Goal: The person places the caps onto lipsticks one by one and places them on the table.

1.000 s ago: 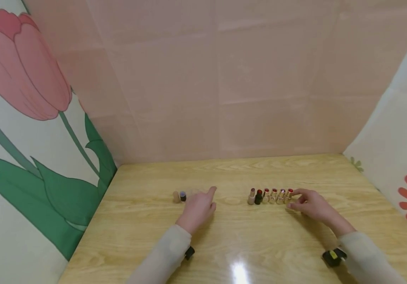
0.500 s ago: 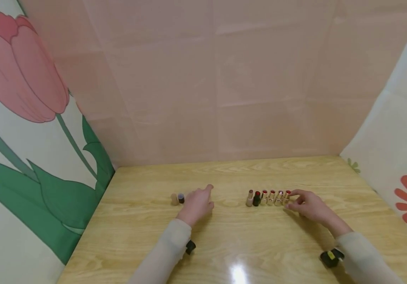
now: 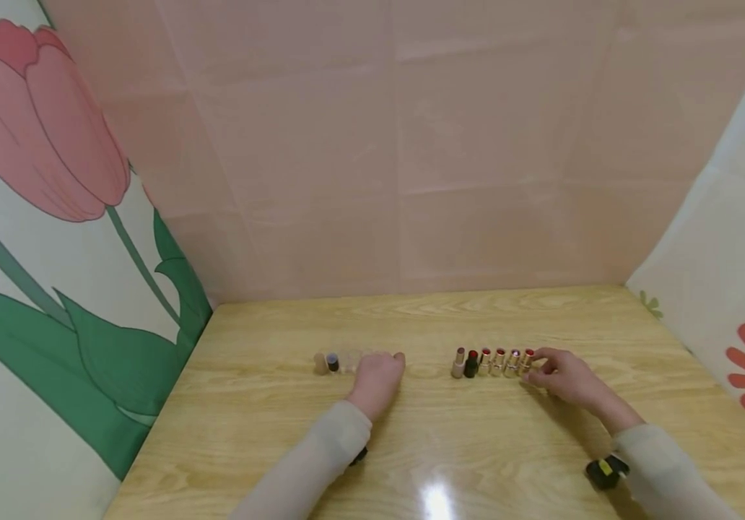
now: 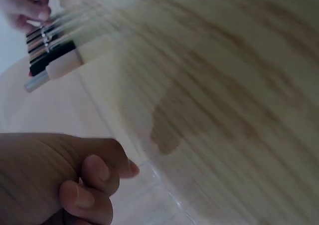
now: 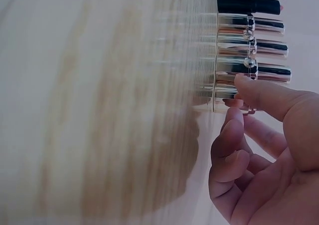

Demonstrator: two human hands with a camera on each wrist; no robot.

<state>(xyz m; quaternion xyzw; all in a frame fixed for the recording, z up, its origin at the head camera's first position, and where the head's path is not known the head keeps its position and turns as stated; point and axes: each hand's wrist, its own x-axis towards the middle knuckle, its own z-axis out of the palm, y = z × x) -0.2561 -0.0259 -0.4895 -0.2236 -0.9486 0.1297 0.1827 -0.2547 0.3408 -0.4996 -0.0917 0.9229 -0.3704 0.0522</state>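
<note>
In the head view, my left hand (image 3: 377,375) is at the right end of a short row of clear caps (image 3: 349,360). Its fingers look curled in the left wrist view, close to a faint clear edge (image 4: 172,192); whether a cap sits between them is unclear. A dark cap (image 3: 333,362) and a beige cap (image 3: 320,363) end this row on the left. Across the table, my right hand (image 3: 559,372) pinches the rightmost gold lipstick (image 5: 225,91) between thumb and fingers. More gold lipsticks (image 3: 499,362), a black lipstick (image 3: 471,364) and a pinkish lipstick (image 3: 459,363) stand upright beside it.
The wooden table (image 3: 437,440) meets a pink cloth backdrop (image 3: 398,180) at the back. A tulip-print cloth (image 3: 41,217) borders the left, and a flower-print cloth (image 3: 723,274) the right. Bare wood separates the two rows.
My left hand has shifted right and slightly nearer; its pointing index finger has curled in, and more of the clear caps show. My right hand stays at the rightmost lipstick.
</note>
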